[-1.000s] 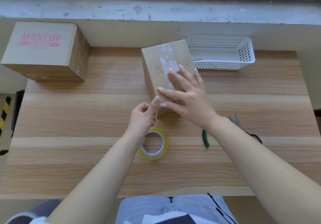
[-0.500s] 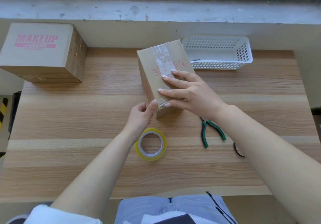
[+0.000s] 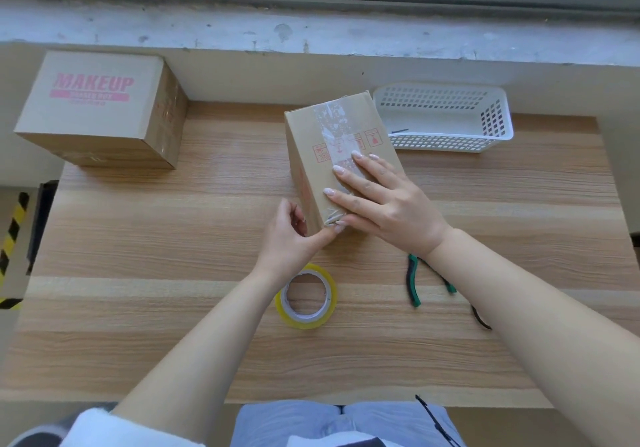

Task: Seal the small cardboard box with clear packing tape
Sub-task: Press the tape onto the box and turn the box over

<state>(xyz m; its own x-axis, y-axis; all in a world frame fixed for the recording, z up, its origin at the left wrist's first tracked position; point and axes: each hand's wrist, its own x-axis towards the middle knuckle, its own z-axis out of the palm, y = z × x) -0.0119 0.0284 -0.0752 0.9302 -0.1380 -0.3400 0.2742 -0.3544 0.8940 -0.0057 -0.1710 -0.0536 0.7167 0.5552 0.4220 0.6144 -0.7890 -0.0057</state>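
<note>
Mid-table, slightly far: small cardboard box (image 3: 346,155) standing tall, clear tape strip (image 3: 334,127) running down its top face. Right hand (image 3: 384,200) lying flat and spread on that face, pressing the tape, grasping nothing. Left hand (image 3: 294,235) curling at the near-left bottom corner, thumb pushing the crinkled tape end against the box, not closed around anything. Tape roll (image 3: 306,296) lying flat just near of the left wrist. Green-handled pliers (image 3: 414,282) sitting right of the roll, partly hidden under the right forearm. White perforated basket (image 3: 446,117) sitting far right, just behind the box. Larger MAKEUP carton (image 3: 100,110) overhanging the far-left corner. Wood-grain table (image 3: 156,238) butting against a grey window sill (image 3: 311,30).
</note>
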